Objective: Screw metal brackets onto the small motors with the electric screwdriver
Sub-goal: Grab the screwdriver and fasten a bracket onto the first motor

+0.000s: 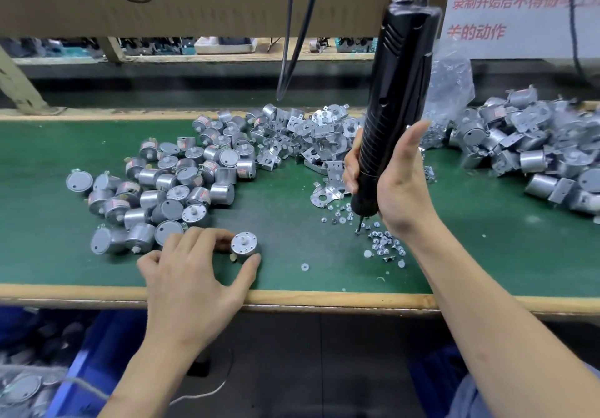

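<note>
A green-topped counter (292,261) with a pale wooden front edge is seen from above, from the head of a person working with bare hands.

The left hand (191,274) is laid near the front edge, its fingers (250,266) closed lightly around a small round silver metal motor (244,244). The motor is pinched between thumb and forefinger, standing on the counter with its short shaft pointing up.

Just behind and to the left of that hand, a loose pile of similar silver motors (175,183) is spread across the counter. Farther back, near the middle, a heap of bent silver metal brackets (308,135) is seen, with one single bracket (326,195) lying apart at its front.

The right hand (399,190) is wrapped around the lower grip of a long black electric screwdriver (394,109), which is held nearly upright and hung from above by a chain and cable. Its bit is pointed down into a scatter of small silver screws and white washers (383,239) on the counter; whether a screw is touched by the tip cannot be told.

At the far right, a pile of motors with brackets already attached (532,151) is heaped, with a crumpled clear plastic bag (451,86) behind it. Blue bins (81,369) are visible below the counter.
</note>
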Tool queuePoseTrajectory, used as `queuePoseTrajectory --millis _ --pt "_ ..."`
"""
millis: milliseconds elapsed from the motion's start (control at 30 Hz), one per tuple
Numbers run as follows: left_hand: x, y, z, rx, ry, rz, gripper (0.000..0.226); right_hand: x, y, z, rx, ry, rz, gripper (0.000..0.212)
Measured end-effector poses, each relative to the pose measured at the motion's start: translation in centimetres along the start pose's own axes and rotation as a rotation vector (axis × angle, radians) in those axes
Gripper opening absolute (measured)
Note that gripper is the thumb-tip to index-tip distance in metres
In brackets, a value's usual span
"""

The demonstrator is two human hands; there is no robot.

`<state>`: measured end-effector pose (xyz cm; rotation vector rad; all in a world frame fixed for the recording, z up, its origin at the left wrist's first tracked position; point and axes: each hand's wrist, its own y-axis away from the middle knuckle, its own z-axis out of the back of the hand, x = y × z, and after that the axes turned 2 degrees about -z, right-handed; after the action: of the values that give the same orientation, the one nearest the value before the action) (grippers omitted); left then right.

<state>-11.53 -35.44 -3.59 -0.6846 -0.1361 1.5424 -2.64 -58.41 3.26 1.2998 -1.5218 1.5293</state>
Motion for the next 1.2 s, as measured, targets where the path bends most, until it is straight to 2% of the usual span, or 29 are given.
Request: queuePoseTrajectory --millis 133,300,400,533,767,1067,1200 --pt "0.0 0.1 0.0 0.006 -0.014 -0.036 0.039 0.0 0.0 -0.1 -0.013 0.006 0.002 0.066" --pt "0.0 0.1 0.0 0.014 0.030 -0.043 0.030 -0.1 -0.1 -0.1 -0.027 0.025 0.003 0.065" --pt "-0.1 0.0 0.0 0.022 0.054 0.003 0.034 -0.1 -0.1 -0.3 -0.017 0.019 -0.004 0.066" --pt "-0.2 0.0 0.3 0.052 0.063 -0.042 0.037 -0.2 -0.1 -0.2 -0.007 -0.003 -0.013 0.065" --pt "-0.3 -0.2 0.3 0.041 0.069 -0.024 0.025 -0.3 -0.3 -0.1 0.002 -0.038 -0.023 0.065" --pt "-1.7 -0.9 -0.6 0.052 0.050 0.011 0.033 -0.3 -0.3 -0.2 0.003 -0.012 -0.025 0.066" --pt "-4.0 -2.1 -1.4 0.167 0.074 -0.034 0.042 -0.2 -0.2 0.0 -0.008 -0.020 -0.023 0.066"
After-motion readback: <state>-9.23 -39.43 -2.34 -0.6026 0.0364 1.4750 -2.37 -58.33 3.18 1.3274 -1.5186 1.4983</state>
